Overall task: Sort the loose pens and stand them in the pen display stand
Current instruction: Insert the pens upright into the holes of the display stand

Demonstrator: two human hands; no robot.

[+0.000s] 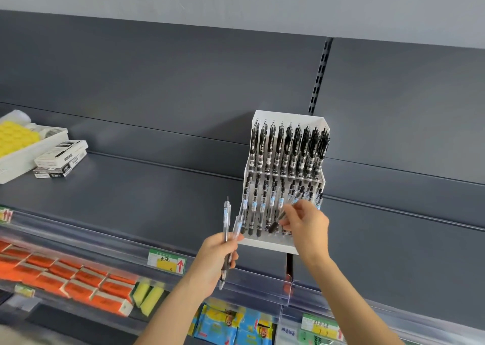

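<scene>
I see the left hand (212, 255) clenched around a few clear pens (227, 229), upright, just left of the white pen display stand (267, 243) on the grey shelf (131, 187). Right hand (305, 222) pinches one pen (287, 209), tilted, over the stand's lower row.

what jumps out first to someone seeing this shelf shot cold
The white pen display stand at centre on the dark grey shelf, its upper tier packed with black pens. Just below it, the right hand holds one pen tilted over the lower tier, while the left hand grips a few loose pens upright. Bright orange packets line the lower left shelf.
</scene>
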